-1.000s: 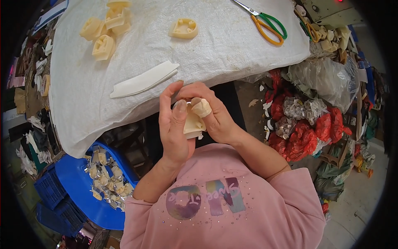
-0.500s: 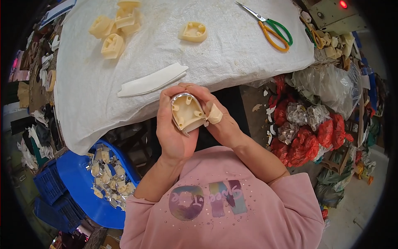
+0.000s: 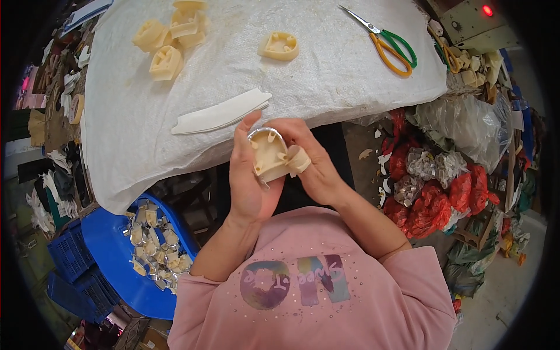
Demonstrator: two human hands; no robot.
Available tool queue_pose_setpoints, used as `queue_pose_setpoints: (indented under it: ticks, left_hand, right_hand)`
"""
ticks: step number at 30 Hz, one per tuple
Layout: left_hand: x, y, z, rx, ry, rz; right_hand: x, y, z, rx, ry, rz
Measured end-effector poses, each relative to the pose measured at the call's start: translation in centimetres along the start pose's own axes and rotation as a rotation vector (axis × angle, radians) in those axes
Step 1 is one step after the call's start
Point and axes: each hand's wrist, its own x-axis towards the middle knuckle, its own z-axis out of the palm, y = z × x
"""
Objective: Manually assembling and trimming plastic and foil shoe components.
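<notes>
Between my hands, just off the table's near edge, is a hollow cream plastic shoe heel (image 3: 269, 156) with a shiny silver rim and small posts inside. My left hand (image 3: 249, 178) cradles its left side, the index finger lifted off the rim. From the right, my right hand (image 3: 318, 169) grips the heel, its fingers curled round the far side. A beige wrap (image 3: 299, 158) covers the right thumb. White curved strips (image 3: 221, 111) lie stacked on the table just beyond my hands. A bare cream heel (image 3: 279, 46) sits farther back.
White sheeting (image 3: 338, 76) covers the table. Several cream heels (image 3: 167, 63) cluster at the back left, and scissors (image 3: 382, 41) with green and orange handles lie at the back right. A blue tub (image 3: 111, 251) holds silver-covered heels at lower left. Red bags (image 3: 429, 210) sit at right.
My left index finger has lifted away from the heel's rim. The heel and both hands have shifted slightly right. The whole view has also moved a little.
</notes>
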Motion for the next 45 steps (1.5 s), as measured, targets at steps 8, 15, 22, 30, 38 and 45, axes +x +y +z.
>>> queue_pose_setpoints:
  ticks: [8,15,22,30,38,45]
  left_hand:
    - [-0.1,1.2,-0.2,0.624,-0.206,0.245]
    - [0.0,0.5,-1.0,0.71,-0.166,0.303]
    - [-0.1,3.7,-0.9,1.461,-0.268,0.729]
    - [-0.6,3.4,-0.4,1.478,-0.295,0.665]
    - [0.1,2.1,-0.5,1.4,-0.185,0.842]
    - [0.1,0.2,0.3,1.506,-0.042,0.996]
  right_hand:
    - [2.5,-3.9,-2.0,-0.62,-0.103,0.113]
    - [1.4,-2.4,-1.0,0.061,0.168,0.141]
    - [2.9,-1.5,-4.1,0.275,-0.066,0.546]
    - [2.2,-1.2,-3.5,-0.271,-0.165,0.126]
    - [1.2,-1.5,-2.4,0.392,0.072,0.54]
    - [0.9,-2.0,-0.7,-0.157,0.154,0.351]
